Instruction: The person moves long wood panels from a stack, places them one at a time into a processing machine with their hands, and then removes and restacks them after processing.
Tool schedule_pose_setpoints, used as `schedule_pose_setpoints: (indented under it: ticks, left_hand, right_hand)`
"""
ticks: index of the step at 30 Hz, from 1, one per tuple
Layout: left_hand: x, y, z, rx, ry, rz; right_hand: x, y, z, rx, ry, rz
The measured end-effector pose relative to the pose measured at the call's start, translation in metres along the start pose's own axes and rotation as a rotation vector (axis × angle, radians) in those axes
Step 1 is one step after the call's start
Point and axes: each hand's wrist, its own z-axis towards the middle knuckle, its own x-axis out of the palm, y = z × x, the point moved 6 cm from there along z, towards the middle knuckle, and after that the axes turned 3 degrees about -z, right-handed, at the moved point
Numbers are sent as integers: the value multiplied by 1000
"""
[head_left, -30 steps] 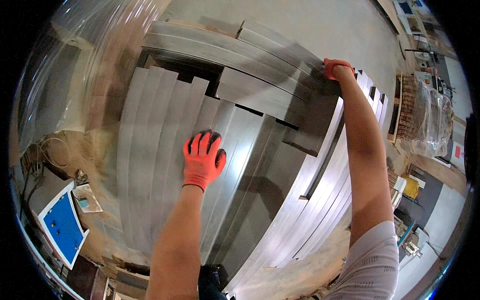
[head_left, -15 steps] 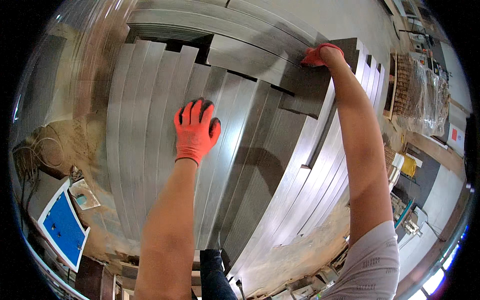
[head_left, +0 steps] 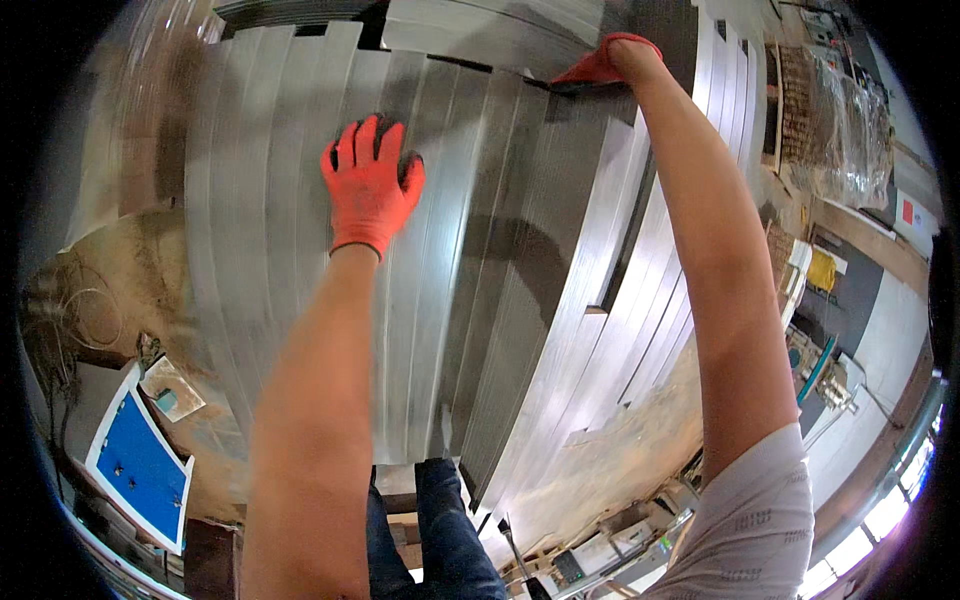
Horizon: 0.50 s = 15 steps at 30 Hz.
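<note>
Your left hand in its orange glove (head_left: 368,188) lies flat, fingers (head_left: 366,140) spread; your gloved right hand (head_left: 605,62) reaches far forward, arm straight.

place: metal workshop
evidence: stacked long grey metal strips (head_left: 560,300), blue control panel (head_left: 140,470), wrapped pallet (head_left: 840,120), dusty concrete floor (head_left: 620,460)

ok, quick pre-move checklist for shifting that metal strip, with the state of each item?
1. Left hand flat on the metal strips, glove on: ok.
2. Right hand at the far end of a strip, glove on: ok.
3. Right fingers actually curled around the strip end: cannot tell, hidden.
4. Forearms bare above the gloves beside sheet edges: not ok.
5. Stack lying even: not ok, strips overlap at differing heights.
6. Legs close against the stack's near end: not ok.
</note>
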Motion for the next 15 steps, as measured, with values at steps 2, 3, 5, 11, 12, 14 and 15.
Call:
schedule_pose_setpoints:
  ticks: [2,3,5,11,12,14,15]
  left_hand:
    - [1,-2,1,-8,71,15]
    - [0,-4,4,-11,110,24]
    - [-6,1,-1,31,34,18]
    - [12,-5,0,143,5,12]
    - [4,3,0,135,-17,45]
    - [-4,0,-4,153,-36,67]
    - [-6,-6,-5,171,-32,64]
  right_hand:
    - [8,7,-18,7,-6,19]
    - [9,10,-23,11,-1,27]
    - [12,20,-36,23,15,20]
    - [62,-47,62,97,-132,-83]
    - [54,-30,57,63,-144,-78]
    - [57,-20,30,44,-146,-66]
    - [68,-23,13,48,-140,-57]
